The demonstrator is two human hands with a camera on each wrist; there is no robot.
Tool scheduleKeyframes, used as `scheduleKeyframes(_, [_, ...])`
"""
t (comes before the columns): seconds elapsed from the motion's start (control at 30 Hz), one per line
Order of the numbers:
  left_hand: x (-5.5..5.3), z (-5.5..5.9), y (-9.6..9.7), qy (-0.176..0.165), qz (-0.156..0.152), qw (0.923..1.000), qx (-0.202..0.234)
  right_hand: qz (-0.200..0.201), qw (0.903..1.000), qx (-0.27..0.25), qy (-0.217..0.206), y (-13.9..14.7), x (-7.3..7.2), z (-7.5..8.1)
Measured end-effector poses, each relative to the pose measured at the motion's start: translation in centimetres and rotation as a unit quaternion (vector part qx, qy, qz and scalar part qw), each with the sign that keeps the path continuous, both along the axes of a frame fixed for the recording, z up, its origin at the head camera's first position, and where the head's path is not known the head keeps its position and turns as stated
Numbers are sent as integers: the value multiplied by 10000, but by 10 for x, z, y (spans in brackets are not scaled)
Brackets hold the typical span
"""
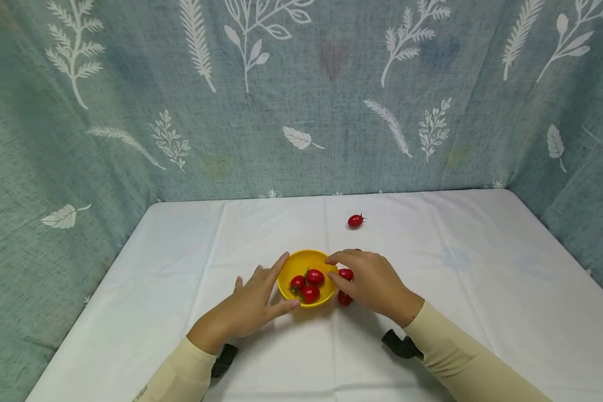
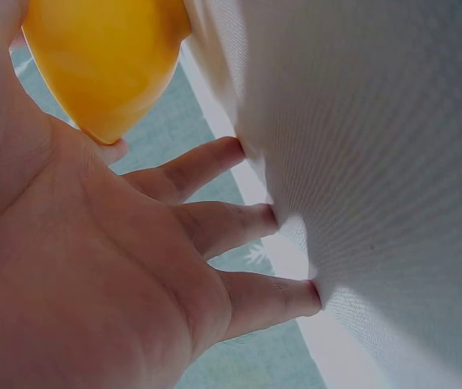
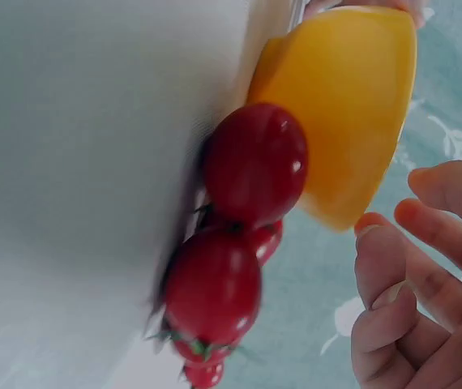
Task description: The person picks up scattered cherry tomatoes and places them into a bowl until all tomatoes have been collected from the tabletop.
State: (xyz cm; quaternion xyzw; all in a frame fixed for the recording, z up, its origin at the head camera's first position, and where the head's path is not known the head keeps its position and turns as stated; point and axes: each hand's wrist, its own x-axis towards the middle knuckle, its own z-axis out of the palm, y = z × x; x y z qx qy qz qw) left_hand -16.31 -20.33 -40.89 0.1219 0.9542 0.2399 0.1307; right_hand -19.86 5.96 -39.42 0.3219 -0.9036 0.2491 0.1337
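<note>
A yellow bowl (image 1: 292, 266) stands on the white cloth with three small red tomatoes (image 1: 315, 276) inside. My left hand (image 1: 243, 307) is spread at the bowl's left side, thumb and index finger touching its rim; in the left wrist view the other fingers (image 2: 231, 227) reach straight to the cloth. My right hand (image 1: 372, 280) hovers over the bowl's right rim, thumb and index finger apart, with nothing seen between them. Beside the bowl, partly under that hand, lie more tomatoes (image 1: 345, 298); the right wrist view shows several in a row, the nearest tomato (image 3: 255, 164) close to the bowl's wall.
One tomato with a green stem (image 1: 355, 221) lies farther back on the white tablecloth (image 1: 261, 223). A green-blue curtain with white leaf prints (image 1: 301, 111) hangs behind and at both sides of the table. Dark straps (image 1: 401, 344) sit at both wrists.
</note>
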Motion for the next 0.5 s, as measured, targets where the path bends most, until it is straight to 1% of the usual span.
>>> scheduleKeyframes(0.17, [-1, 0, 0, -26, 14, 10000, 23, -124, 9999, -76, -53, 10, -3, -3])
scheduleKeyframes(0.33, [-1, 0, 0, -47, 35, 10000, 43, -130, 9999, -42, -82, 17, -7, -2])
scheduleKeyframes(0.5, [0, 0, 0, 17, 17, 10000, -21, -189, 9993, -3, -325, 22, -10, -1])
